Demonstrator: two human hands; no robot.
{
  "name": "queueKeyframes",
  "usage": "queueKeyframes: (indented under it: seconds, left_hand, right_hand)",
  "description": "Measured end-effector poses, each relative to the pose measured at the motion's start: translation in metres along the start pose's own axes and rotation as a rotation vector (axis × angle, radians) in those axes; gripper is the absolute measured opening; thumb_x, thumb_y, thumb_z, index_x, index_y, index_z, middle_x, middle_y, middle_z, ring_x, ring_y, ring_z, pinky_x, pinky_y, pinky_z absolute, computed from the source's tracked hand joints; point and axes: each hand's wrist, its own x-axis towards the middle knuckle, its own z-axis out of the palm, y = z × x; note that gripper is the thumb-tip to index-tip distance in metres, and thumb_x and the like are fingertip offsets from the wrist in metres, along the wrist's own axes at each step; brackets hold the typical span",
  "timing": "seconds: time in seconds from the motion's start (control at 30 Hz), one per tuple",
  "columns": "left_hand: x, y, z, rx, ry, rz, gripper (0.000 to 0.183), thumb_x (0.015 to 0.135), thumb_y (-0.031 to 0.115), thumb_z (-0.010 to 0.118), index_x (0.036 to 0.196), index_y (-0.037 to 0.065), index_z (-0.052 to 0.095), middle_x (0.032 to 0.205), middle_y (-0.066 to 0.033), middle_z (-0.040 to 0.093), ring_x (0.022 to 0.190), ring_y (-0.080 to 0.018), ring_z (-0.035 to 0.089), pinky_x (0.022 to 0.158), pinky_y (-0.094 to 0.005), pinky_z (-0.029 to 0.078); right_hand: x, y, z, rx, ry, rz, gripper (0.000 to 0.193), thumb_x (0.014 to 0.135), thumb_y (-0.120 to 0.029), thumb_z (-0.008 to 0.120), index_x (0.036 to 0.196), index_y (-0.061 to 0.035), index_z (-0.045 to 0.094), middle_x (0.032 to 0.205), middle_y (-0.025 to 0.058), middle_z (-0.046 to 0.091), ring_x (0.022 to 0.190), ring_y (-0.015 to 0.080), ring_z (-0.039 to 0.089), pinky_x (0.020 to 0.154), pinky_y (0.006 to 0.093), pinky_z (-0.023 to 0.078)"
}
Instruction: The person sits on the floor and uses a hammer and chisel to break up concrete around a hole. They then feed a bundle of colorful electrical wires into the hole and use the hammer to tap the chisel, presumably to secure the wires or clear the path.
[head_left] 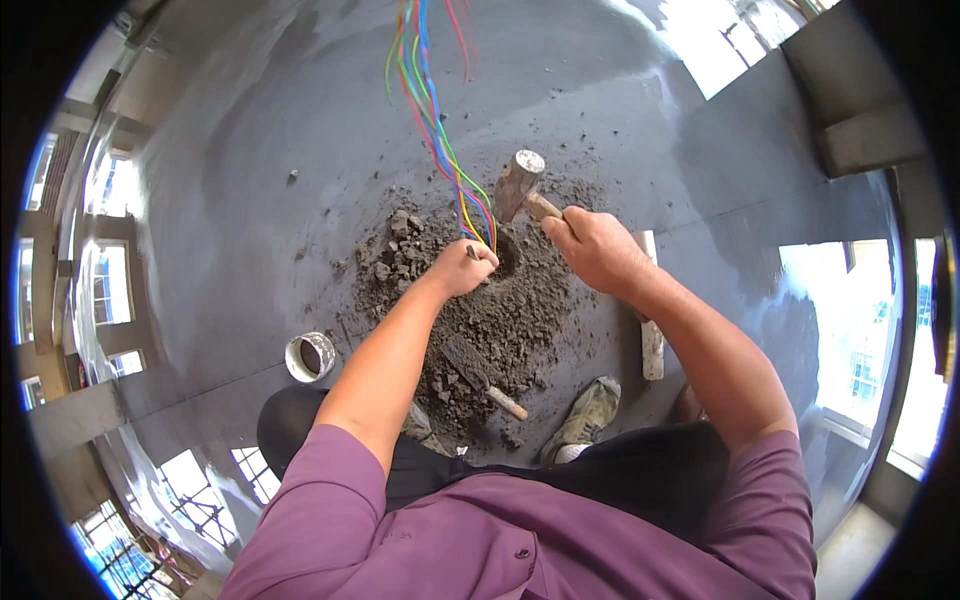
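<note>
My right hand (598, 250) is closed round the wooden handle of a hammer (517, 187), raised with its heavy, worn head to the upper right of my other hand. My left hand (463, 268) is shut on a chisel (472, 253); only its short dark top end shows above the fist, and the rest is hidden. Just beyond the left fist, a bundle of coloured wires (437, 130) in red, blue, green and yellow runs down to a dark hole (510, 258) in the concrete. Broken rubble (520, 325) surrounds the hole.
A trowel (465, 358) with a wooden handle lies on the rubble near my feet. To the right a white pipe (652, 350) rests on the grey floor (270, 200). Left of my left arm stands a short white pipe piece or cup (310, 357). Larger lumps (400, 228) lie left of the wires.
</note>
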Motion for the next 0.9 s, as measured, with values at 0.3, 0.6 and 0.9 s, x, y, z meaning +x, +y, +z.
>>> queueKeyframes:
  seconds: [0.3,0.6,0.9]
  left_hand:
    - [0.002,0.008,-0.020,0.062,-0.047,-0.112,0.018,0.078,0.013,0.059,0.087,0.004,0.073,0.084,-0.0042,0.070,0.081,-0.0149,0.065,0.076,-0.0321,0.051]
    - [0.012,0.021,-0.009,0.200,0.001,-0.184,0.015,0.075,0.017,0.061,0.081,0.006,0.070,0.079,-0.0121,0.070,0.074,-0.0239,0.066,0.070,-0.0378,0.051]
    - [0.024,-0.014,-0.005,0.207,0.015,-0.089,0.018,0.075,0.022,0.065,0.083,0.009,0.074,0.080,-0.0131,0.072,0.078,-0.0263,0.070,0.072,-0.0381,0.053]
  right_hand:
    - [-0.012,-0.015,-0.011,0.027,0.031,-0.003,0.047,0.098,-0.040,0.052,0.083,0.0043,0.059,0.074,0.0289,0.061,0.078,0.0480,0.062,0.070,0.0533,0.048]
    - [-0.015,-0.054,-0.016,0.147,0.144,-0.197,0.040,0.099,-0.033,0.054,0.079,0.0014,0.054,0.070,0.0272,0.060,0.069,0.0488,0.060,0.062,0.0546,0.047]
    - [-0.010,-0.023,0.000,0.138,0.008,0.008,0.046,0.099,-0.040,0.051,0.087,0.0035,0.059,0.078,0.0294,0.063,0.080,0.0472,0.064,0.072,0.0537,0.050]
